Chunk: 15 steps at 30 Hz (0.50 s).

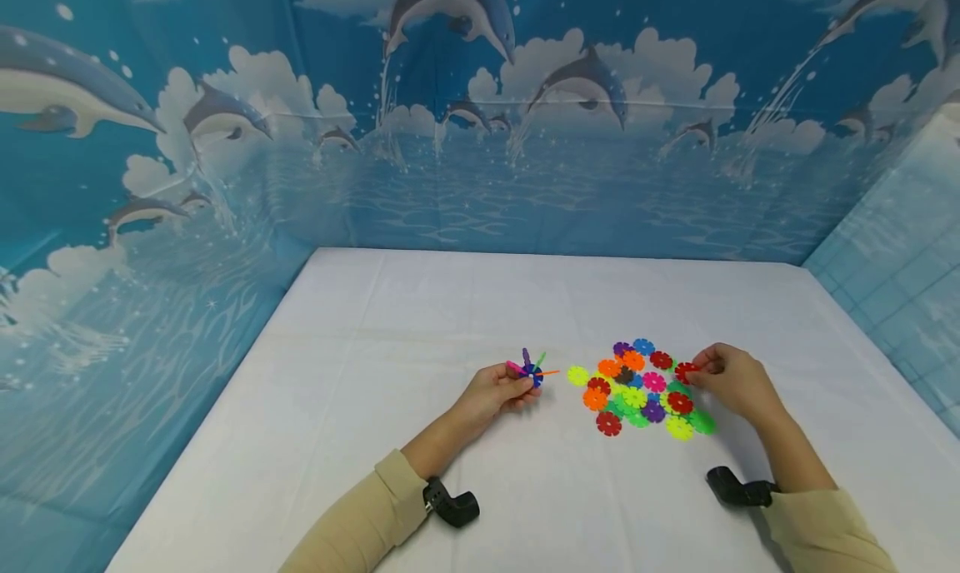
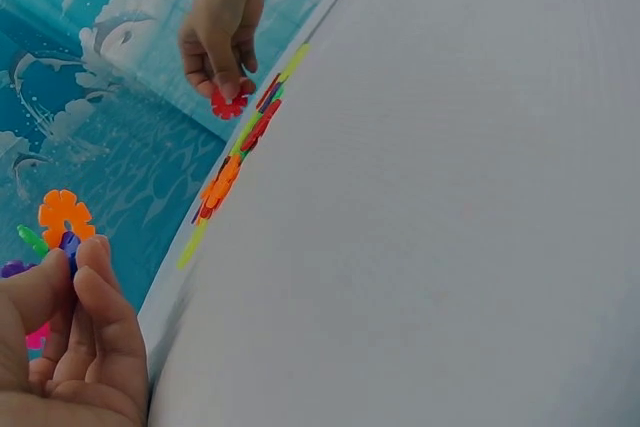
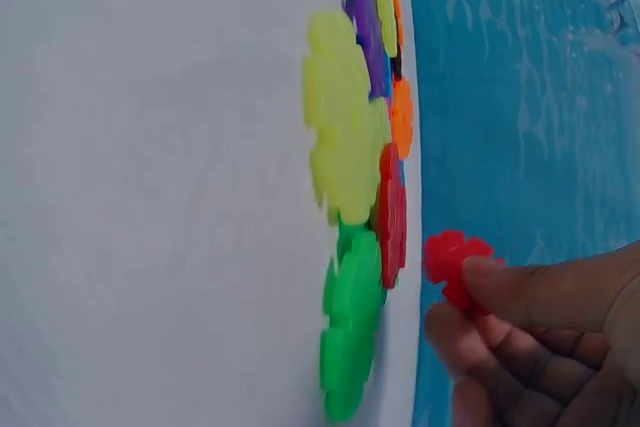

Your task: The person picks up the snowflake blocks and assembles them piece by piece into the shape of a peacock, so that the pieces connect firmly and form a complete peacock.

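Observation:
In the head view my left hand [image 1: 497, 390] pinches a small assembly of interlocking snowflake discs [image 1: 533, 375], with a dark blue disc at its centre. Pink, purple, green and orange discs stick out around that centre; the orange one [image 2: 66, 213] shows face-on in the left wrist view. At the right edge of the pile my right hand [image 1: 731, 381] pinches a red disc [image 3: 458, 265] between thumb and fingers. It is held up off the table in the right wrist view. The loose snowflake discs [image 1: 634, 397] lie flat and overlapping between the two hands.
A white cloth covers the table [image 1: 420, 306]. Behind it and along both sides hangs a blue curtain [image 1: 465, 181] printed with dolphins. Each wrist wears a black camera mount, one at the left sleeve [image 1: 352, 515]. A yellow disc [image 1: 577, 376] lies at the pile's left edge.

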{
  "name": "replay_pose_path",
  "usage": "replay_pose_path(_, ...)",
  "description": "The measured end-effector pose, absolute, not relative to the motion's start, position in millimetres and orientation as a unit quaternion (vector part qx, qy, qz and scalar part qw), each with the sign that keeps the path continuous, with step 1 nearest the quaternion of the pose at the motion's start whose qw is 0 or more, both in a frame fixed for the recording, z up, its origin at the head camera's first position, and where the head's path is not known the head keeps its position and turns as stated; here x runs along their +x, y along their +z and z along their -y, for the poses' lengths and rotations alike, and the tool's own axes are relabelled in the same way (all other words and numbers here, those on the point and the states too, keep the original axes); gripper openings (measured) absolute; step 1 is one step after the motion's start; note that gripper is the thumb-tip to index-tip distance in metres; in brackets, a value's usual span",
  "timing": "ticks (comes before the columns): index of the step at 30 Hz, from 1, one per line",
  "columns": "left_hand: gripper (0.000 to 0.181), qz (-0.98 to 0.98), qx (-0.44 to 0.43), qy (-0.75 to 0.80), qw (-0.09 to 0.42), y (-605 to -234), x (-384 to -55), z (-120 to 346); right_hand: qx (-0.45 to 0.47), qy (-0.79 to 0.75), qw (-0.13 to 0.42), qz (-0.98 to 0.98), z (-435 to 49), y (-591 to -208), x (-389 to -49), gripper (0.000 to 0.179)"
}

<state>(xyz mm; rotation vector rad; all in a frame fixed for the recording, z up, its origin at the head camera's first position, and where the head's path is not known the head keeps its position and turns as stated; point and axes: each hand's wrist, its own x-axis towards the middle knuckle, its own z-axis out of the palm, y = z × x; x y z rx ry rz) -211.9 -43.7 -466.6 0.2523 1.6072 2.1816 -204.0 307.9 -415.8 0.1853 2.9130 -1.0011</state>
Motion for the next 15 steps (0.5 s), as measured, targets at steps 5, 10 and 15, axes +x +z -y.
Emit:
replay_pose_path(5, 0.007, -0.576, 0.091, 0.783, 0.216, -466.1, -211.4, 45.1, 0.015, -0.331, 0.005, -0.944, -284.2, -409.4, -195.5, 0.031)
replay_pose_path(10, 0.015, -0.568, 0.087, 0.788, 0.221, -465.2, -211.7, 45.5, -0.036, -0.332, -0.018, -0.942, -257.7, -405.3, -190.0, 0.023)
replay_pose_path(15, 0.013, -0.564, 0.082, 0.792, 0.219, -465.6, -211.7, 44.8, -0.070, -0.336, -0.033, -0.939, -234.2, -402.6, -186.0, 0.017)
